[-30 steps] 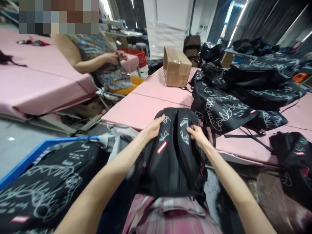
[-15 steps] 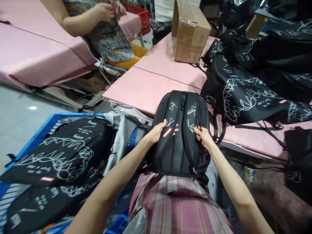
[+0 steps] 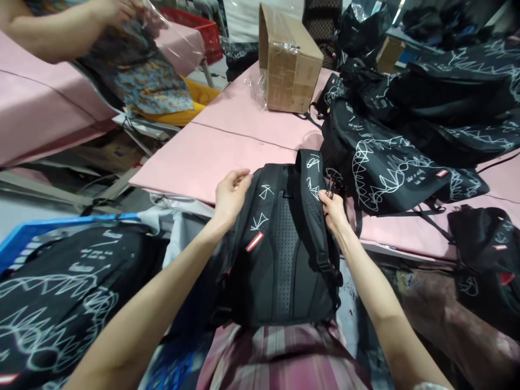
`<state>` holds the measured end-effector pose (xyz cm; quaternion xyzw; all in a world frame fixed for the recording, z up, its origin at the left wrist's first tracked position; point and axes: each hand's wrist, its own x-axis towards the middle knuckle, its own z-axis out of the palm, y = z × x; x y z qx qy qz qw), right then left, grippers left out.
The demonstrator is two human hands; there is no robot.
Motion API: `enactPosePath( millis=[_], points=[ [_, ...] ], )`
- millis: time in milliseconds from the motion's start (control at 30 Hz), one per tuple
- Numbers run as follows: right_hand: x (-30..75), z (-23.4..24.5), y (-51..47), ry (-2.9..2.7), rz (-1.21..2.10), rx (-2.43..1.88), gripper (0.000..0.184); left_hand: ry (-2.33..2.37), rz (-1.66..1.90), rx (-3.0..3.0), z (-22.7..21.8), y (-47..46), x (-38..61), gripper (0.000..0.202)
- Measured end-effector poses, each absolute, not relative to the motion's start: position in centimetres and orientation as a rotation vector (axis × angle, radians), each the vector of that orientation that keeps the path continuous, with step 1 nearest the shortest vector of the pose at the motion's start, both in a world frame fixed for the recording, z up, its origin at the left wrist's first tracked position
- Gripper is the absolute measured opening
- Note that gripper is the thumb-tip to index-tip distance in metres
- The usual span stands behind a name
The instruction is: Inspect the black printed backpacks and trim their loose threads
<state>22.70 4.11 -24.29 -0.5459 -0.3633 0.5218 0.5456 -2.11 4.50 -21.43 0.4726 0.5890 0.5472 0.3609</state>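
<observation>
**Backpack [image 3: 284,271] gripped on one side, may twist**

From where I'm standing: backpack lies back panel up, lower end over the plaid cloth [image 3: 280,357] on the person's lap, top end at the table's [image 3: 235,146] near edge. Can't tell if it bears on that edge.

Right hand [image 3: 333,208] is clamped on the right strap [image 3: 312,216]. Left hand [image 3: 231,197] is beside the upper left side, fingers loosely curled; contact unclear.

Risks, my read:
- Pull on that strap alone: bag likely rolls, or slides off the lap toward the blue crate [image 3: 73,219].
- Swing right: loose straps could snag the bag pile [image 3: 390,168] along the near edge.
</observation>
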Motion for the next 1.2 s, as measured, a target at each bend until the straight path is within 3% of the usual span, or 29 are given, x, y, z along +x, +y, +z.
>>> enactPosePath(
  millis=[133, 300, 567, 800, 900, 1033, 1200],
  points=[
    [22.5, -24.9, 6.7, -0.866, 1.231, -1.304, 0.034, 1.491, 1.346, 1.563, -20.4, 9.2, 0.2, 0.024],
    [23.0, -25.8, 7.0, -0.875, 1.276, -1.297, 0.032, 1.458, 1.236, 1.751, -22.3, 13.6, 3.4, 0.027],
    [23.8, -26.5, 7.5, -0.837, 1.306, -1.276, 0.032, 1.297, 1.286, 1.607, -23.6, 19.9, 5.9, 0.030],
    [24.0, -26.4, 7.6, -0.787, 1.347, -1.270, 0.033, 0.992, 1.053, 1.692, -22.8, 21.0, 6.4, 0.039],
    [24.6, -26.1, 7.7, -0.714, 1.512, -1.200, 0.034, 0.833, 0.949, 1.701, -22.1, 21.2, 6.6, 0.043],
    [26.9, -26.0, 7.5, -0.609, 1.837, -1.003, 0.036, 0.696, 0.881, 1.745, -21.5, 22.2, 8.1, 0.036],
    [30.0, -26.1, 7.0, -0.577, 1.777, -1.056, 0.029, 0.734, 0.715, 1.832, -22.2, 24.3, 11.3, 0.026]
  ],
)
